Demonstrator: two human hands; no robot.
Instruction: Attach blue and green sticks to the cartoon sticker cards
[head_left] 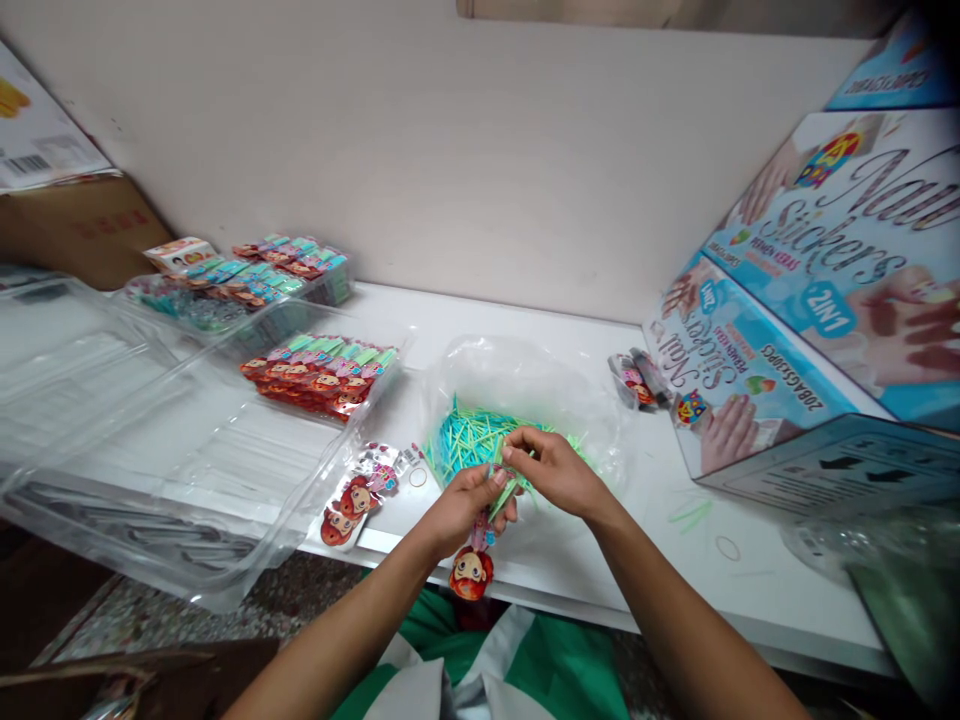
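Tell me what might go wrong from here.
The thin green sticks at the left fingers and right fingers could slip and scatter; a few loose strips already lie on the table.

The character packet hangs below the left fingers, past the table's front edge, so if dropped it might land on the lap or floor.

The clear plastic tray juts over that edge too; a bump from the left arm could tip it.
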